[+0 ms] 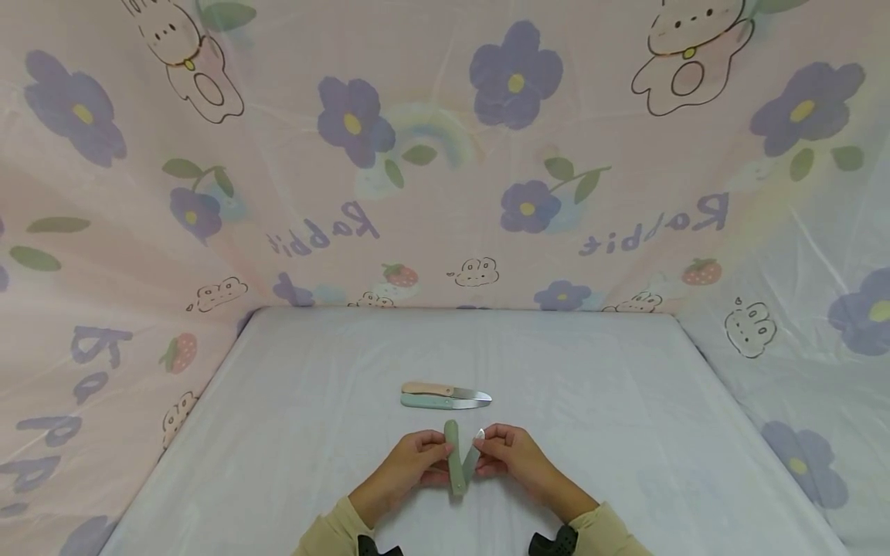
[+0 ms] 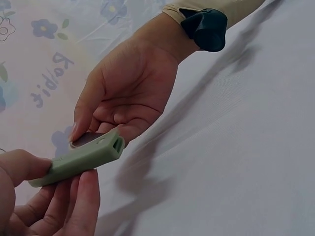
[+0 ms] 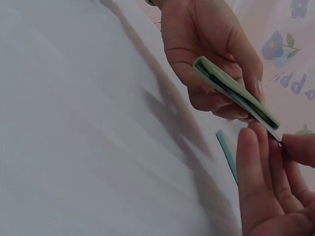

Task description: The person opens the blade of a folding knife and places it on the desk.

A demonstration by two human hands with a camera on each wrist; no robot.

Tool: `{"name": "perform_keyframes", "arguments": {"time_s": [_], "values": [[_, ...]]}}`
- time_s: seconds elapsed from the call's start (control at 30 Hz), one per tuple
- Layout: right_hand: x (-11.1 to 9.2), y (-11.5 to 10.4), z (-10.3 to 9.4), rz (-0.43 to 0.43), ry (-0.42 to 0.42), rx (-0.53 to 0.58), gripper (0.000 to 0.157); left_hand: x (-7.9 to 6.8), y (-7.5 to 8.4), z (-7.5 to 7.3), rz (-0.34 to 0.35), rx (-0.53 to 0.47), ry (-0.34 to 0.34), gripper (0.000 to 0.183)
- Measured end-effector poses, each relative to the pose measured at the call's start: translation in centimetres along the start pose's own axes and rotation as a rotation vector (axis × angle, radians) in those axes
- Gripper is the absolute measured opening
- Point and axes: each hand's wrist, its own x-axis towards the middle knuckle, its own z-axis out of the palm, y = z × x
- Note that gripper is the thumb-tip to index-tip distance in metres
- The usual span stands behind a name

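A folding knife with a green handle (image 1: 453, 455) is held between both hands above the white surface. Its blade (image 1: 470, 463) stands partly out, at a narrow angle to the handle. My left hand (image 1: 410, 462) grips the handle between thumb and fingers, as the left wrist view also shows on the green handle (image 2: 81, 162). With thumb and fingers, my right hand (image 1: 520, 457) pinches the blade near its tip. Slot-side on, the handle (image 3: 236, 93) appears in the right wrist view. Part of the blade is hidden behind fingers and handle.
Beyond the hands lie two more knives side by side, blades pointing right: one with a beige handle (image 1: 426, 388), one with a mint handle (image 1: 426, 401). A white cloth (image 1: 313, 363) covers the table. Patterned fabric walls (image 1: 431, 193) rise at the back and both sides.
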Motion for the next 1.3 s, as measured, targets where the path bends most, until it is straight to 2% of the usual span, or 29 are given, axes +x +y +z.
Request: {"name": "perform_keyframes", "arguments": {"time_s": [0.17, 0.57, 0.87, 1.3], "values": [[-0.1, -0.2, -0.2, -0.005, 0.019, 0.012, 0.021, 0.0, 0.0, -0.5, 0.023, -0.046, 0.043, 0.034], [-0.2, -0.1, -0.7, 0.006, 0.041, 0.141, 0.019, 0.1, -0.6, -1.9, 0.043, -0.193, 0.131, 0.034], [-0.1, 0.4, -0.6, 0.014, 0.077, 0.244, 0.007, -0.3, -0.7, -2.2, 0.060, -0.284, 0.189, 0.037], [0.1, 0.8, -0.3, 0.023, 0.119, 0.425, 0.005, -0.6, -1.0, -2.3, 0.100, -0.456, 0.213, 0.028]]}}
